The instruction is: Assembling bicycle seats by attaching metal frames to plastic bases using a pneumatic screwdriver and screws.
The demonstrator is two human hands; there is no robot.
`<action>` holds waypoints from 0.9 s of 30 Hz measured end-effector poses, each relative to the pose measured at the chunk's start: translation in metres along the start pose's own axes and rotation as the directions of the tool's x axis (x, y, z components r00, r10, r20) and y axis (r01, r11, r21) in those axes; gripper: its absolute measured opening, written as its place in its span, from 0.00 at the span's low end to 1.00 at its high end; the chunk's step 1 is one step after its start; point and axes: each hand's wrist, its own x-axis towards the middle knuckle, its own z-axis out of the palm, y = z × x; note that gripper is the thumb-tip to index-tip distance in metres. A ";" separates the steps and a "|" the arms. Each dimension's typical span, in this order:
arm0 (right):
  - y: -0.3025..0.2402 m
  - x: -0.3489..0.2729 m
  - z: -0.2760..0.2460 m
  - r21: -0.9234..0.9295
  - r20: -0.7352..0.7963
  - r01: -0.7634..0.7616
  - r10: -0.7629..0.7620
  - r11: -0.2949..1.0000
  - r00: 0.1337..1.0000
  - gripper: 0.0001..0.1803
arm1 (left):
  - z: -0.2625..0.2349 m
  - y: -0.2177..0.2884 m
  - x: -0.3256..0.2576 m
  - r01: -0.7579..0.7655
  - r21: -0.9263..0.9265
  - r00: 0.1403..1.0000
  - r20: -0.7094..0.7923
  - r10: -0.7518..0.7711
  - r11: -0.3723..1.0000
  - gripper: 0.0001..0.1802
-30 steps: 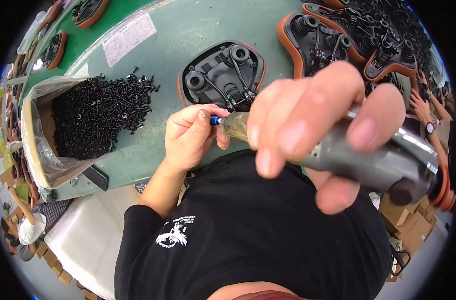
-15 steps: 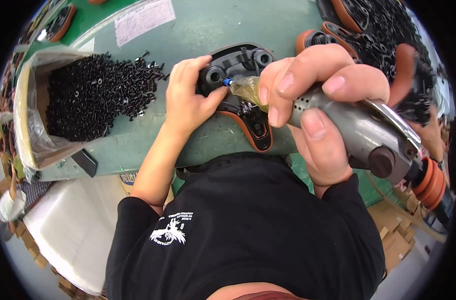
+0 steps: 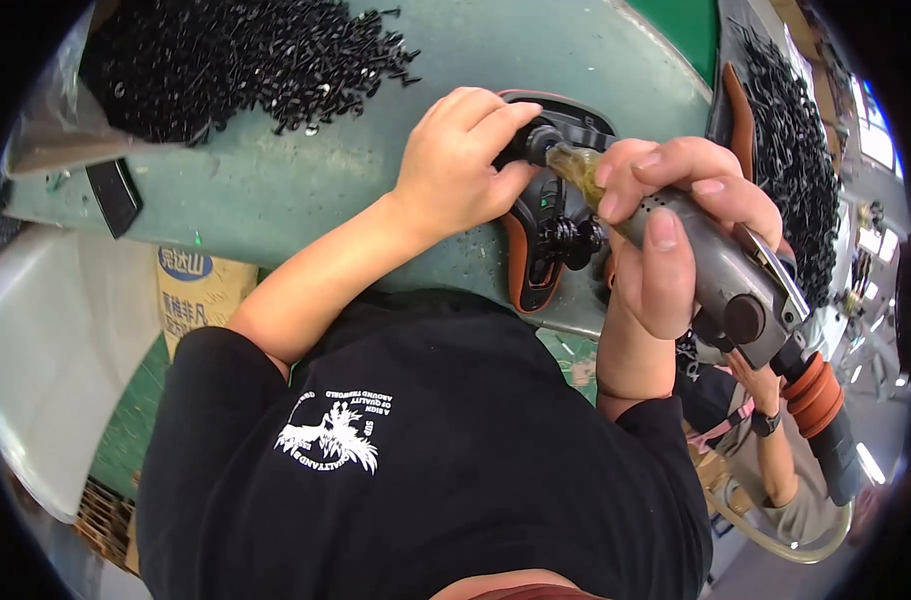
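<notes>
1. The orange-rimmed black seat lies on the desk in front of you, hollow side up; steady it there.
2. Your left hand is partly closed, thumb and fingers gripping around the round socket. Hold that brace firm, fingertips clear of the bit.
3. Your right hand wraps closed around the power screwdriver. Its nose meets the socket's mouth; you cannot tell how deep it sits.
4. Line the tool up straight with the socket and press evenly, since a tilt could make it slip.
</notes>
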 end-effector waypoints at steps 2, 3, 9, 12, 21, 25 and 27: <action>0.006 -0.003 0.002 -0.065 -0.016 -0.006 0.005 0.998 1.000 0.20 | 0.000 -0.002 -0.001 -0.019 -0.064 1.000 -0.010 0.018 0.998 0.27; 0.007 -0.004 0.007 -0.061 -0.037 0.014 -0.016 0.998 0.999 0.20 | -0.001 -0.004 -0.002 -0.005 -0.074 1.000 -0.010 0.005 0.997 0.31; 0.018 -0.016 0.002 -0.080 -0.024 0.074 -0.076 0.994 0.997 0.19 | 0.000 -0.020 -0.002 0.065 -0.178 0.998 0.008 -0.065 0.982 0.31; 0.020 -0.015 0.004 -0.103 -0.005 0.076 -0.077 0.992 0.997 0.18 | 0.005 -0.027 -0.007 0.077 -0.265 0.995 0.075 -0.059 0.961 0.27; 0.031 0.009 0.014 -0.096 0.037 -0.047 0.050 0.994 0.998 0.12 | 0.010 -0.036 -0.004 0.065 -0.387 0.997 0.068 -0.042 0.920 0.24; 0.039 0.015 0.009 -0.060 0.087 -0.049 0.054 0.997 0.995 0.20 | 0.008 -0.032 -0.003 0.089 -0.368 0.994 0.096 -0.057 0.925 0.26; 0.019 0.007 0.009 -0.130 0.088 -0.054 0.066 0.990 0.994 0.19 | 0.002 -0.019 -0.009 0.065 -0.277 0.991 0.133 -0.029 0.959 0.27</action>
